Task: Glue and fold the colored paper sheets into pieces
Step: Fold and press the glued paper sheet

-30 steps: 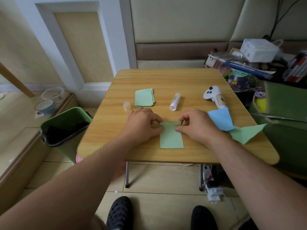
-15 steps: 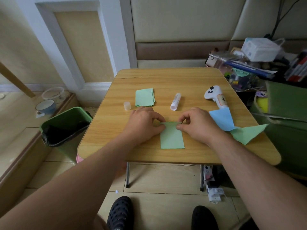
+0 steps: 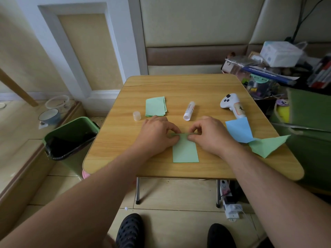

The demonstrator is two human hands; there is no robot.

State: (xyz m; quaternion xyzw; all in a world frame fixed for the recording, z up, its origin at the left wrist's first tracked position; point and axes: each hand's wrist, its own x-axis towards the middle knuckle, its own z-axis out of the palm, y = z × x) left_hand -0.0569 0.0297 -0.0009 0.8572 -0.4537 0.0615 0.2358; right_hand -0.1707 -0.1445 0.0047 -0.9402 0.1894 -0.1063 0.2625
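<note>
- Head view: the green sheet (image 3: 185, 149) is being kept flat at frame centre on the table (image 3: 179, 86), presumably so its far edge folds squarely.
- That edge is being pinched by the left hand (image 3: 157, 134) and the right hand (image 3: 208, 134), fingers curled.
- The glue stick (image 3: 189, 110) is being left uncapped above, the cap (image 3: 136, 115) at its left, likely for reach.
</note>
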